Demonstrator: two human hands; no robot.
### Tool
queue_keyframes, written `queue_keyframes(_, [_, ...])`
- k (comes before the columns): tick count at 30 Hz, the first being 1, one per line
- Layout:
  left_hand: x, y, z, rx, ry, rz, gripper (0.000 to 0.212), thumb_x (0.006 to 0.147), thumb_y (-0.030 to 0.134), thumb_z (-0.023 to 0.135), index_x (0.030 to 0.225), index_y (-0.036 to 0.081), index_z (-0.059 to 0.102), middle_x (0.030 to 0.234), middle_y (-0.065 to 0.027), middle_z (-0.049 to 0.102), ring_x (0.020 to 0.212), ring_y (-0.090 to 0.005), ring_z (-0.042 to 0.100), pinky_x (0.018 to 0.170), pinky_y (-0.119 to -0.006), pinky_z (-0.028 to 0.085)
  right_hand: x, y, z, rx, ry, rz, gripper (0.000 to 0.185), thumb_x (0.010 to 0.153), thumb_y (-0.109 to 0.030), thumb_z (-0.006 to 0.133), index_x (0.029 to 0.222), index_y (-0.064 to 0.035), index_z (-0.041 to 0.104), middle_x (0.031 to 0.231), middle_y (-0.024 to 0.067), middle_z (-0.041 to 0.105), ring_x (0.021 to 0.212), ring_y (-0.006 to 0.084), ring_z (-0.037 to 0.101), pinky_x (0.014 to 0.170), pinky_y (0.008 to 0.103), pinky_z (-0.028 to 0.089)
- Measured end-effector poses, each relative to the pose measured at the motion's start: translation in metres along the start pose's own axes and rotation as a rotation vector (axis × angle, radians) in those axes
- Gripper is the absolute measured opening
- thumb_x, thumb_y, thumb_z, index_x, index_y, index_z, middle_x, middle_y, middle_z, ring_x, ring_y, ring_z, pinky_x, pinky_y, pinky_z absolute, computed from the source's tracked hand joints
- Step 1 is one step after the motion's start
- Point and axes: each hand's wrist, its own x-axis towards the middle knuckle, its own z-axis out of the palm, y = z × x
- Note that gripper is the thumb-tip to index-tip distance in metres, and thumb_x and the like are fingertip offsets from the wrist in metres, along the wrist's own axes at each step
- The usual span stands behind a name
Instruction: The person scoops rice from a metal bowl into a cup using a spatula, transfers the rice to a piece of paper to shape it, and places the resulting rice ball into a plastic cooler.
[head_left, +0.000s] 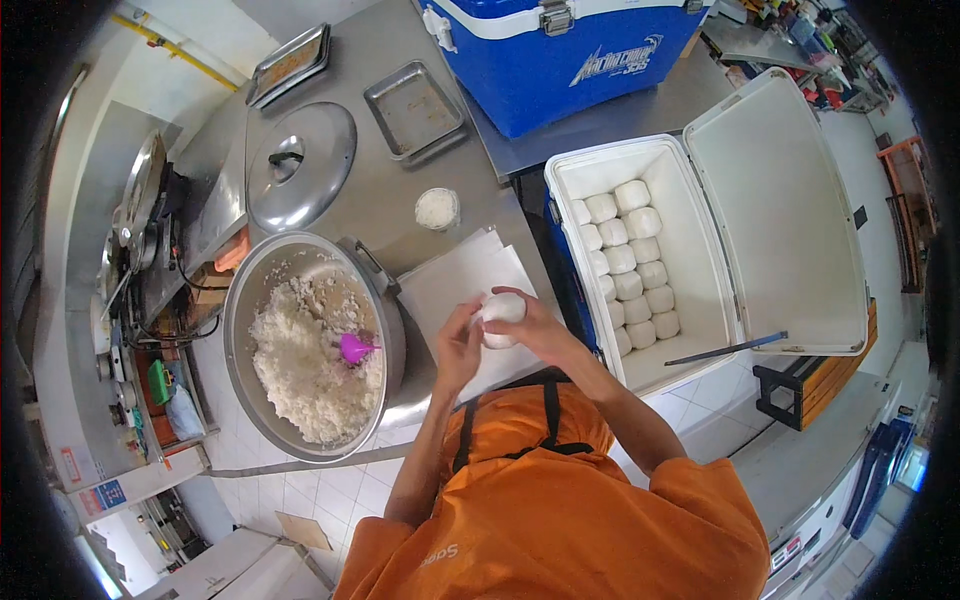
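Observation:
Between my left hand (459, 341) and my right hand (536, 326) is a round white paper-wrapped bundle (501, 311), with the fingers of both hands curled on it. It is held above a stack of white paper sheets (442, 281) on the steel table. To the left, a large metal pot (231, 352) holds cooked white rice (307, 367), with a purple scoop or funnel (356, 348) resting in it. A small clear container of rice (437, 208) stands beyond the paper. Rows of similar white bundles (628, 285) fill part of the open cooler (705, 352) at the right.
A domed pot lid (301, 169), an empty-looking metal tray (415, 111) and stacked trays (289, 67) lie on the table. A closed blue cooler (555, 67) stands at the back. The open cooler's lid (780, 217) leans right, with a dark stick (727, 349) across the corner.

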Motion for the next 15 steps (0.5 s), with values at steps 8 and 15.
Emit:
queue_keyframes(8, [0.031,-0.004,0.04,-1.476,-0.27,-0.891,0.078,0.096,0.03,0.066,0.158,0.012,0.024,0.15,-0.0144,0.045,0.13,-0.0278,0.052,0.106,-0.045,0.044,-0.042,-0.055,0.01,-0.065,0.03,-0.233,0.077,0.071,0.006,0.076,0.142,-0.0047,0.05,0.113,0.0028,0.064,0.104,0.0143,0.061,0.091,0.0289,0.05])
queue_keyframes(15, [0.082,-0.06,0.008,0.101,0.509,-0.425,0.092,0.079,0.025,0.086,0.15,0.008,0.03,0.139,-0.0176,0.046,0.123,-0.0335,0.052,0.101,-0.049,0.046,-0.002,-0.015,-0.203,0.351,1.106,-0.368,0.036,0.086,-0.025,0.076,0.116,-0.0064,0.065,0.096,-0.0007,0.063,0.087,0.013,0.061,0.072,0.0283,0.049])
